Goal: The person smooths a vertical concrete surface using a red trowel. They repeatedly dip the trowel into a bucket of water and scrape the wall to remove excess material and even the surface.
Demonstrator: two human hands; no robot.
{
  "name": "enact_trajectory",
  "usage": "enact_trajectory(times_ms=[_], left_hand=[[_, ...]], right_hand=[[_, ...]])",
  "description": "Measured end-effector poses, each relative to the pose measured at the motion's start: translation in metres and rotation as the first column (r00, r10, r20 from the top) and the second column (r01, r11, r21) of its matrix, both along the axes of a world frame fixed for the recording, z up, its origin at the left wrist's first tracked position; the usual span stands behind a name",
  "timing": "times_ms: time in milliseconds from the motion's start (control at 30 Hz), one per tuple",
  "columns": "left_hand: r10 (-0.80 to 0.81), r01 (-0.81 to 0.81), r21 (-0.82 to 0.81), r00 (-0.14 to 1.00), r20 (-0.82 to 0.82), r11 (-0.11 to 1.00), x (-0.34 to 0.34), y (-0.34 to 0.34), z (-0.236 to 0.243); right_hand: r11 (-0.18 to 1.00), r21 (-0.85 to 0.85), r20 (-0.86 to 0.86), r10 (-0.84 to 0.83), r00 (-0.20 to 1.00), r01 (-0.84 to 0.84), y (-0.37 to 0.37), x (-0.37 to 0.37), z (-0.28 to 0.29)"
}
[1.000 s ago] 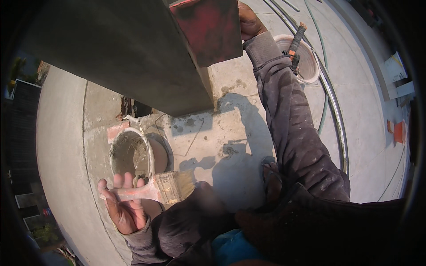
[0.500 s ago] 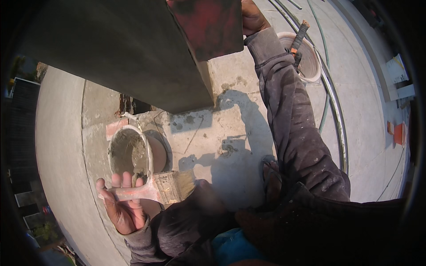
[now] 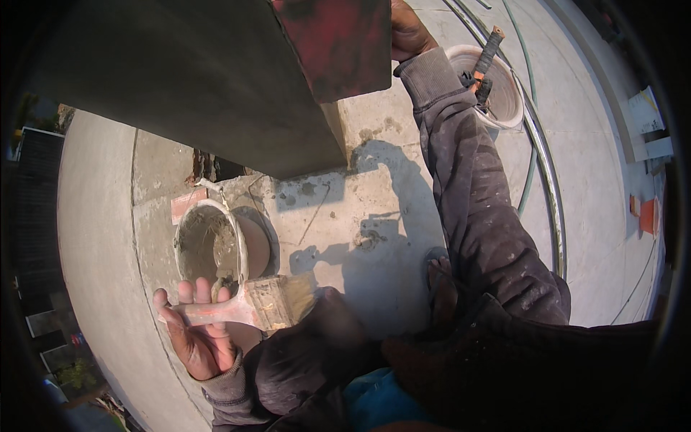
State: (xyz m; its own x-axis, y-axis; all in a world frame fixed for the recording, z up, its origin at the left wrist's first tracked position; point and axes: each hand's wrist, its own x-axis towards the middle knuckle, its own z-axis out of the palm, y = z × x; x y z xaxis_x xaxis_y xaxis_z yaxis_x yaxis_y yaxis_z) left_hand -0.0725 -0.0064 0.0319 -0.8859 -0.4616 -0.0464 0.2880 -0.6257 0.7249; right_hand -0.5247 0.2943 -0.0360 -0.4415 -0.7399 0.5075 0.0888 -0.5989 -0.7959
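Observation:
A wide paintbrush [image 3: 266,306] with pale bristles and a crusted ferrule lies across my left hand [image 3: 205,335], its handle between the thumb and the raised fingers. The bristles point right, over my knee. Below the fingers stands a mortar-stained bucket [image 3: 241,241] with a handle and wet grey residue inside. My right arm reaches far up to a flat red-and-dark rectangular panel [image 3: 342,50], beside the corner of a grey plastered column [image 3: 237,108]. My right hand [image 3: 410,32] is curled at the panel's right edge; its fingertips are hidden, so its grip cannot be made out.
At the upper right, a white bucket [image 3: 515,115] holds a tool with a black-wrapped handle [image 3: 489,54]. A shiny curved pipe [image 3: 551,194] and a green hose [image 3: 529,173] run along the floor. A reddish brick-like block [image 3: 188,205] lies behind the near bucket.
The view has shifted very slightly. Both hands keep nearly the same places, and the paintbrush stays in my left hand.

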Motion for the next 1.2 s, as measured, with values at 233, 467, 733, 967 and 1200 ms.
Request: enact_trajectory(times_ms=[233,467,733,967,1200], left_hand=[[-0.006,0.006,-0.019,1.000,0.014,1.000,-0.003,-0.001,0.003],[-0.066,0.067,0.015,0.997,-0.031,0.998,-0.001,-0.006,0.011],[-0.031,0.029,-0.065,0.999,-0.037,0.997,-0.002,-0.003,0.008],[0.108,-0.140,-0.204,0.981,-0.158,0.969,0.032,-0.039,-0.010],[0.736,-0.554,-0.739,0.667,-0.119,0.383,0.100,-0.070,-0.016]], right_hand=[[0.995,-0.102,0.096,0.012,0.995,-0.002,0.007,0.023,-0.009],[0.909,-0.417,0.345,0.148,0.927,0.010,0.010,0.077,-0.046],[0.888,-0.376,0.702,0.085,0.707,0.266,0.026,0.103,-0.154],[0.965,0.036,0.561,-0.236,0.794,0.262,0.060,0.136,-0.221],[0.795,0.547,0.390,0.036,0.920,-0.263,-0.020,0.199,-0.145]])
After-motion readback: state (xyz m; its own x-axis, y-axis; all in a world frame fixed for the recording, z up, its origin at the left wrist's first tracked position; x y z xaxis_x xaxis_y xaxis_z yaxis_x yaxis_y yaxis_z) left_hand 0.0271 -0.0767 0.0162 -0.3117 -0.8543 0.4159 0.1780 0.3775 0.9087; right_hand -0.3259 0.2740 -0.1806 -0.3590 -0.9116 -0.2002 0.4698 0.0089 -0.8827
